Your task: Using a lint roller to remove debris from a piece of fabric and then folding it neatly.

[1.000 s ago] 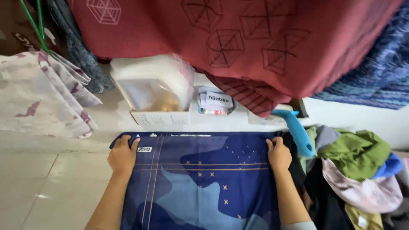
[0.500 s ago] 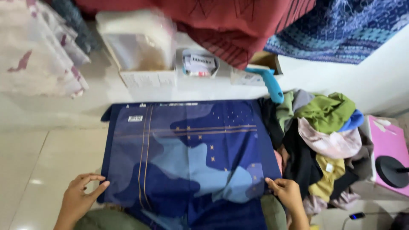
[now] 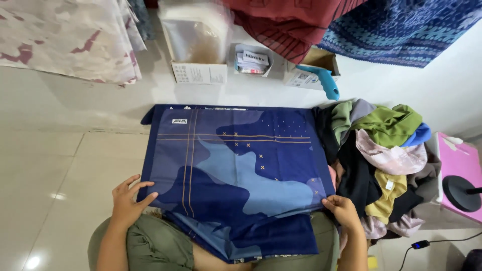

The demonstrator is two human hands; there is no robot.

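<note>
The blue patterned cloth (image 3: 236,170) lies spread flat on the tiled floor (image 3: 60,165) in front of me, its near edge draping over my lap. My left hand (image 3: 128,200) rests at the near left corner, fingers spread and flat, thumb tucked at the hem, not clenched. My right hand (image 3: 344,211) pinches the near right corner between thumb and fingers. To the left the glossy floor is open; the cloth's right edge touches a heap of crumpled clothes (image 3: 381,155) in green, black, pink and mustard. Beyond the far edge, apart from it, stand a white cardboard box (image 3: 198,50), a small open box (image 3: 314,70) and a light blue plastic tool (image 3: 324,80). A pink stand (image 3: 459,175) sits at far right.
</note>
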